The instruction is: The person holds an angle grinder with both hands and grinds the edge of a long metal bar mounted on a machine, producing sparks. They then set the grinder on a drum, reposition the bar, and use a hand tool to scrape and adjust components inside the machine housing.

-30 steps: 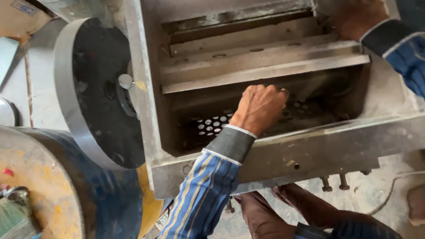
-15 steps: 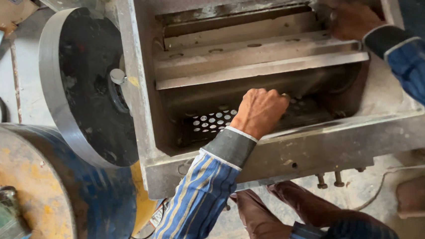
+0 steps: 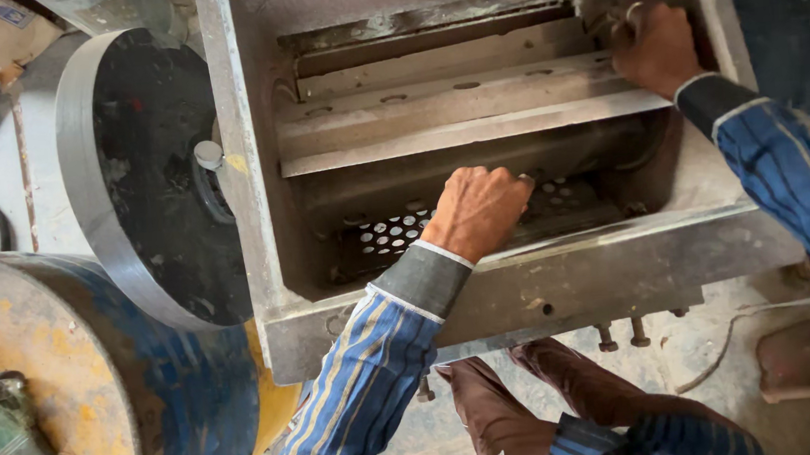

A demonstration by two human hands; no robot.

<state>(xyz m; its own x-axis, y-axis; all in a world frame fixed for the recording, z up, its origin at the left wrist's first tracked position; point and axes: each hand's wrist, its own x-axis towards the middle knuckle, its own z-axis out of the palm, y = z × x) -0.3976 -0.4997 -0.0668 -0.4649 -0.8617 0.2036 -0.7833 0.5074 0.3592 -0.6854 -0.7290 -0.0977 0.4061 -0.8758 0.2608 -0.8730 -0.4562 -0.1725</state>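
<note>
the open grey metal machine housing (image 3: 262, 218) holds a long flat steel blade bar (image 3: 454, 110) lying crosswise above a perforated metal screen (image 3: 391, 238).

The left hand (image 3: 475, 211) reaches forward and down, knuckles up, fingers curled under. The right hand (image 3: 656, 46) stretches farther ahead, fist closed, back of the hand showing. Both forearms wear blue striped sleeves with grey cuffs.

Pretty cramped in that grey metal housing (image 3: 262, 218). Left hand (image 3: 476, 211) sits in the low slot: long flat blade bar (image 3: 473, 118) just above its fingers (image 3: 507, 184), perforated screen (image 3: 396, 238) right under them. Right hand (image 3: 656, 46) is jammed in the far corner against the side wall (image 3: 724, 34). The big flywheel (image 3: 135, 170) blocks outside left.
</note>
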